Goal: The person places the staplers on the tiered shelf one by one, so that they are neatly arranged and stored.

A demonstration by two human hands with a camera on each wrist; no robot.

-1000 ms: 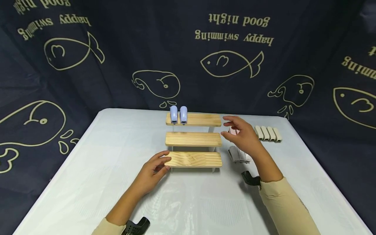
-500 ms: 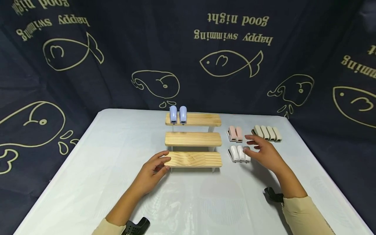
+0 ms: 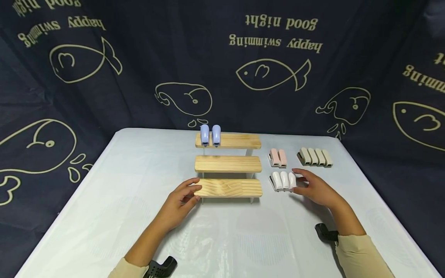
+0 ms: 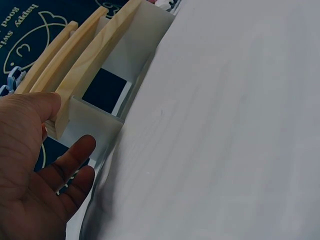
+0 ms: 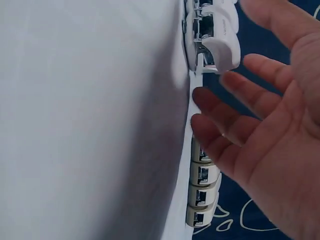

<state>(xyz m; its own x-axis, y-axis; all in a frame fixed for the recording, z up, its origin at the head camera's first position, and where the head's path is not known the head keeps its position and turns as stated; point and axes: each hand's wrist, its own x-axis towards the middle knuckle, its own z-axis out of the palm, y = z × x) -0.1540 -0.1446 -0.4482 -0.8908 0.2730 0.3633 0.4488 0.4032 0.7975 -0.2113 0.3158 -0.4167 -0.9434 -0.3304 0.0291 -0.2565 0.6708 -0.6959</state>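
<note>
My left hand (image 3: 180, 204) grips the left end of the lowest board of a three-tier wooden shelf (image 3: 229, 188); in the left wrist view its thumb lies against the board end (image 4: 62, 117) and the other fingers are spread below. Beside three white mini staplers (image 3: 284, 180) is my right hand (image 3: 318, 189), thumb and forefinger around the rightmost one. The right wrist view has the hand (image 5: 270, 120) with fingers apart, next to the white staplers (image 5: 222, 45); whether it touches them I cannot tell. Two lilac staplers (image 3: 216, 135) stand on the top board's left end.
Two pink staplers (image 3: 278, 157) stand behind the white ones, and a row of several cream staplers (image 3: 316, 156) is farther right. All rest on a white-covered table (image 3: 104, 185). A dark blue printed cloth (image 3: 222, 69) hangs behind it.
My right hand has come from beside the upper boards, right and toward me, down to the rightmost white stapler. My left hand stays at the lowest board.
</note>
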